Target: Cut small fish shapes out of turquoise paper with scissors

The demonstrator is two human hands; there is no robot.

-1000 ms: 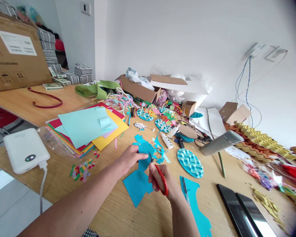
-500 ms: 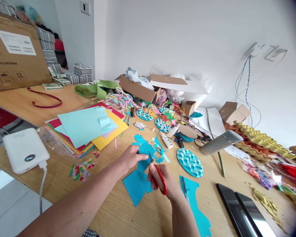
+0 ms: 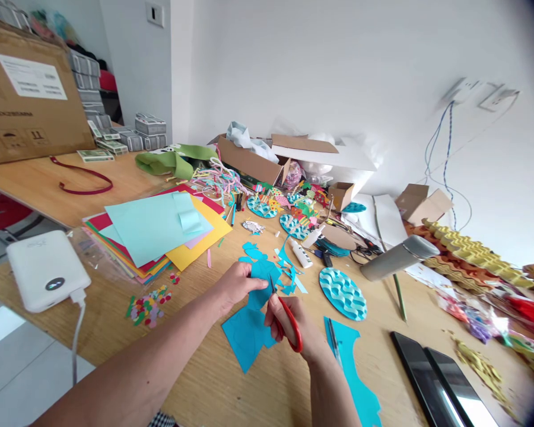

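Left hand [image 3: 235,284]: fingers pinched on the upper part of the blue paper [image 3: 247,335], left of the wavy disc [image 3: 342,292]. Thumb is on top. The other fingers are under the sheet, hidden.

Right hand [image 3: 293,326]: fingers clenched through the red loops of the scissors [image 3: 290,325], between the paper and the disc. Only one loop and a short dark stretch of blade show. The rest of the blades sits behind the thumb and the paper edge, so I can't tell how far they're spread. Blade tip meets the paper just beside the left thumb.

The sheet's lower corner lies on the tabletop [image 3: 213,385], lower-left of the disc. The upper part looks lifted, but how much is hard to say.

Around the disc:
- Blue offcuts [image 3: 289,270] up-left of it, tangled, shapes unreadable.
- Glue bottle [image 3: 300,252] up-left, lying down.
- Grey cylinder [image 3: 398,258] up-right, on its side.
- Second blue sheet [image 3: 353,367] below it, cut off by the bottom edge, with a pen [image 3: 333,344] on it close beside the right wrist.
- Two dark screens [image 3: 431,379] lower-right, cropped by the frame.
- Power bank [image 3: 47,270] far left, its cable dropping over the tabletop edge.

Far right of the disc, the view goes dark and blurred.
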